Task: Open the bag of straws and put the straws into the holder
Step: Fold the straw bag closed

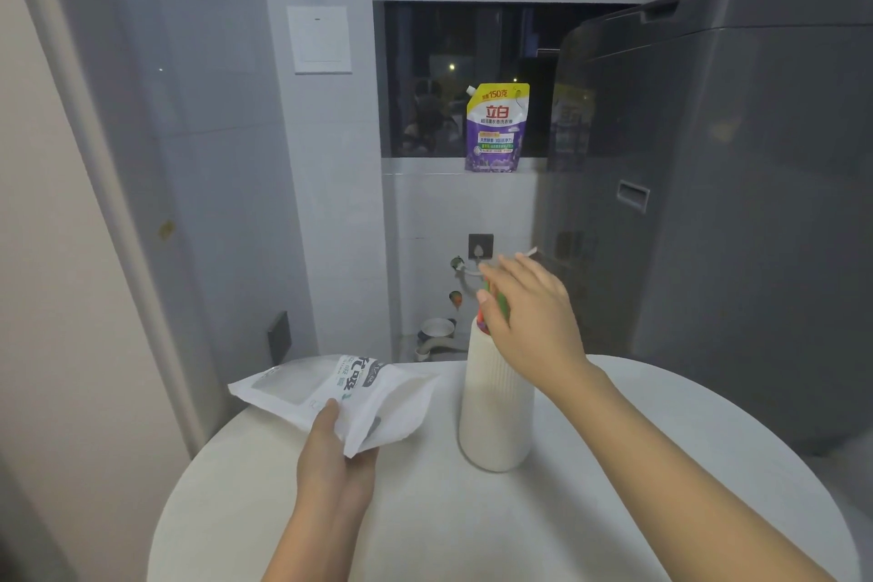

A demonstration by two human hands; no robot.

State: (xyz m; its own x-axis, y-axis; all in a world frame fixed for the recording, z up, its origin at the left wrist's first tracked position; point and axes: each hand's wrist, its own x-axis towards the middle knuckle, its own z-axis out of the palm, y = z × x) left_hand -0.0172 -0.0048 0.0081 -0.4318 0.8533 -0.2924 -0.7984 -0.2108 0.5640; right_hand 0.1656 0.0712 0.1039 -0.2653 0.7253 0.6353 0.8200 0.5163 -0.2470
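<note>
**Straws going into the holder, bag held off to the side**

Biggest thing in view is the grey washing machine (737, 203) taking up the whole right side, with a dark window (453, 76) behind and a purple and yellow detergent pouch (496, 128) standing on the sill. A white wall switch (321, 40) sits on the tiled wall to the left of the window

Down front is a round white table (614, 510). On it stands the tall white ribbed holder (493, 411), upright, roughly in the middle of the table towards the back

The white bag (340, 392) is left of the holder and apart from it, tilted with its open end facing the holder. The left hand (335, 463) is pinching it at the lower edge, thumb on top, fingers underneath, so that one is clearly gripping the bag. Looks pretty flat

The right hand (529, 312) is right over the mouth of the holder, fingers spread and loose rather than clenched. The straws (491, 302) show as green and orange bits poking up out of the holder just under the fingers. Can't tell if the fingers are actually pinching them or only resting against them
</note>
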